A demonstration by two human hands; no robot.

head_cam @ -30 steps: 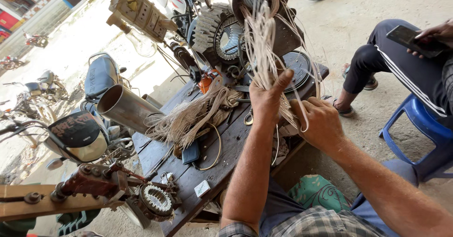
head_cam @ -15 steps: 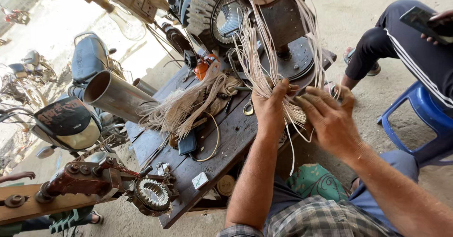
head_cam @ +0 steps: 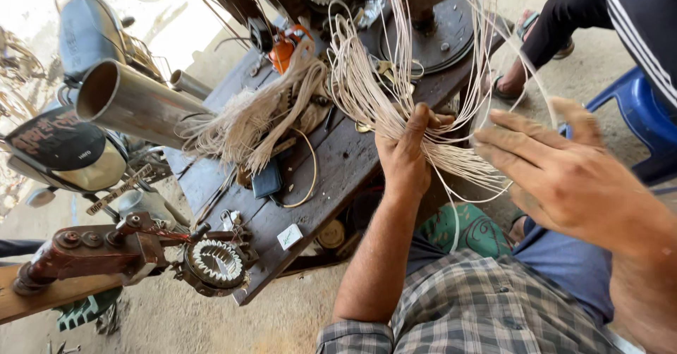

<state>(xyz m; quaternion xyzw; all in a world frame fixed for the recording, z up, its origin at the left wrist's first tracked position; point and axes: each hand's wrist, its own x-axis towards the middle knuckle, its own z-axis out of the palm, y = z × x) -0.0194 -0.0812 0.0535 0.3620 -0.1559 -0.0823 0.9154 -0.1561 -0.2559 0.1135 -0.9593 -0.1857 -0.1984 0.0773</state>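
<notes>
Now left hand (head_cam: pixel 403 158) fisted round wires (head_cam: pixel 395 93) running up-and-away over table (head_cam: pixel 338 163); right hand (head_cam: pixel 557 171) spread, just right of them.

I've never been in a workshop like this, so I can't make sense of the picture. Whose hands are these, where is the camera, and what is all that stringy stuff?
The camera sits on a person's head and looks down at their own two bare hands. The left hand grips a bundle of pale thin strands, wire or cord, that hang from above. The right hand is open beside them, fingers spread. Below is a dark wooden workbench. On it lie a second, frayed bundle, a metal tube and a toothed ring on a red clamp-like tool. At top right another person's leg shows, beside a blue stool.
</notes>
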